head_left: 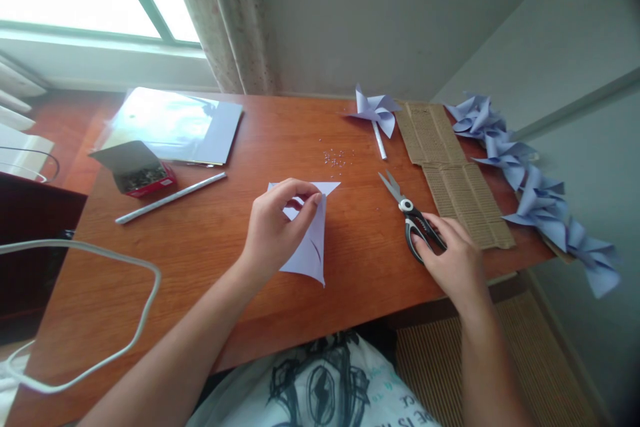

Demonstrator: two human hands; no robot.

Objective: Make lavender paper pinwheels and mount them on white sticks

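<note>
My left hand (280, 227) is closed in a pinch on a square of pale paper (305, 255), which has slits cut in it and a lifted edge. My hand hides part of the sheet. To the right, my right hand (453, 260) grips the handles of a pair of scissors (407, 207) with black and grey handles. The scissor blades are slightly apart and point away from me toward the upper left. A finished paper pinwheel (375, 110) on a rolled paper stick lies beyond the scissors.
Corrugated cardboard (450, 167) lies at right, with several folded paper pinwheels (543, 197) along the table's right edge. Small scraps (337, 159) dot the middle. At left are a rolled paper stick (170, 199), an open red box (150, 180), a plastic-wrapped paper pack (225, 130) and a white cable (150, 300).
</note>
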